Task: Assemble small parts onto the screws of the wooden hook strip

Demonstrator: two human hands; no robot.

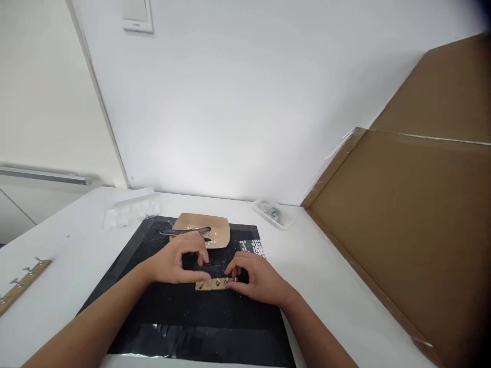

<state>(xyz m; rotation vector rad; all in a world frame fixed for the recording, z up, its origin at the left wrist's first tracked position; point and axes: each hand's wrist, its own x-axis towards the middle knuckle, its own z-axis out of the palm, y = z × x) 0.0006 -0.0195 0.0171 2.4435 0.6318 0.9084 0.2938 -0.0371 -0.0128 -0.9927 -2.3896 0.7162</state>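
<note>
A small wooden strip (214, 284) studded with metal fittings lies on the black mat (184, 317) near the middle of the white surface (326, 266), and both hands meet on it. The left hand (177, 264) curls over the strip's left end, thumb and fingers drawn close together and pinching it, while the right hand (258, 279) closes its fingertips on the right end in the same way; neither is spread wide, and both are clamped lightly on the strip. Working such a small piece well seems to call for pressing it flat against the mat with one hand while the other handles a single fitting, so nothing slips or rolls off. Just beyond the hands, a tan cardboard tray (201, 229) sits on the far part of the mat with a dark tool (185, 231) lying across it and a few small pale parts beside it. A patch of tiny white pieces (253, 248) lies to the tray's right. Farther out, a clear dish (273, 213) stands near the wall, white foam blocks (128, 213) lie far left, a second wooden strip with fittings (23, 283) rests at the left edge, and a large cardboard sheet (414, 225) leans at the right.
</note>
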